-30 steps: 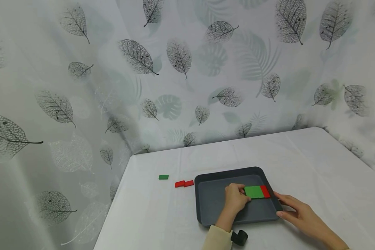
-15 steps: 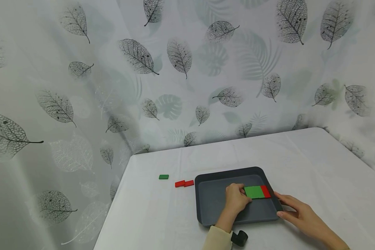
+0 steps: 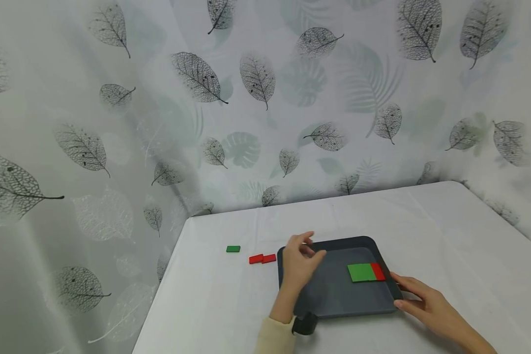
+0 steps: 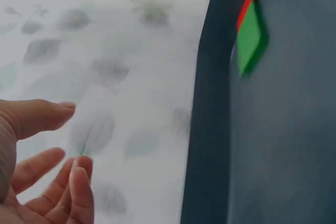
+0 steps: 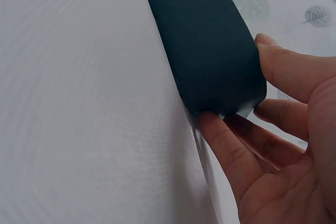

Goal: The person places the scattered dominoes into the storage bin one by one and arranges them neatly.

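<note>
A dark grey baking tray (image 3: pixel 336 306) lies on the white table. Inside it, green tiles (image 3: pixel 361 272) and a red tile (image 3: pixel 378 271) sit edge to edge in a row near the right wall. My left hand (image 3: pixel 298 263) hovers over the tray's left side, thumb and fingers apart and holding nothing; the left wrist view shows the same bare hand (image 4: pixel 47 166). At the tray's right end, my right hand (image 3: pixel 422 302) grips the edge near the front corner. In the right wrist view its thumb and fingers (image 5: pixel 231 148) touch the tray's outer wall (image 5: pixel 215 51).
Two red tiles (image 3: pixel 262 258) lie touching each other just left of the tray. Farther left is a single green tile (image 3: pixel 233 249). A leaf-print curtain (image 3: pixel 248 123) hangs behind and beside the table (image 3: pixel 212 295).
My left hand has let go of the green tile at the row's left end and moved left and up. The right hand keeps its hold on the tray.
</note>
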`<act>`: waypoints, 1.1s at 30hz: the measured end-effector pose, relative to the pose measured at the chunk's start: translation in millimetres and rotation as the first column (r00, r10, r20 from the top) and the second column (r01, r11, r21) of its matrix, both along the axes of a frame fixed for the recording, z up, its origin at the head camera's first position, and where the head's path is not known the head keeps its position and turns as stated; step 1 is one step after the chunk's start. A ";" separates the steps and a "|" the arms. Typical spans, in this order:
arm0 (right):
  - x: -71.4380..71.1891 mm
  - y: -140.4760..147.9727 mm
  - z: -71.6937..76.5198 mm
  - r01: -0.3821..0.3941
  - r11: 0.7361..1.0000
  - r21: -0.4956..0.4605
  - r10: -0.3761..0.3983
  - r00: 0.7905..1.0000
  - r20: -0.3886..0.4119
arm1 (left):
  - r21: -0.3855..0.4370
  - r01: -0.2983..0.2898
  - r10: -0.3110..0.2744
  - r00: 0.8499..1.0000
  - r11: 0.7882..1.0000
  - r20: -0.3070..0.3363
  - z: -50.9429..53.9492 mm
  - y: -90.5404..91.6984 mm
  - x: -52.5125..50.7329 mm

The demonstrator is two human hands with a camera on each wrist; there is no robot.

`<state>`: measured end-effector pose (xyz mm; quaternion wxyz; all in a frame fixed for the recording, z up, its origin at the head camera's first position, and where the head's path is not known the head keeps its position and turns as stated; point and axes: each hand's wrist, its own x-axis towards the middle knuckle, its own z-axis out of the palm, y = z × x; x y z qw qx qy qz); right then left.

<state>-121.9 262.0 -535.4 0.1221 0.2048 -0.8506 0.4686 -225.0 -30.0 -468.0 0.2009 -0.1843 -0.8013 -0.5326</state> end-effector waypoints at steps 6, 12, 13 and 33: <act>-0.9 0.3 -0.8 0.004 1.000 0.005 -0.004 1.000 0.005 | 0.155 -0.237 0.239 0.971 0.959 0.008 7.2 -85.3 -32.5; -0.9 2.0 -2.1 -0.017 1.000 -0.022 0.017 1.000 0.005 | 0.118 -0.491 0.479 0.870 0.863 0.116 -12.7 -155.1 -63.2; -1.0 2.2 -2.3 -0.021 0.999 -0.024 0.021 1.000 0.004 | 0.109 -0.515 0.500 0.854 0.850 0.142 -17.8 -162.5 -66.7; -0.9 0.8 -1.0 -0.025 0.999 -0.038 0.026 0.999 0.026 | -0.071 -0.670 0.643 0.670 0.739 0.372 -73.7 -174.2 -81.6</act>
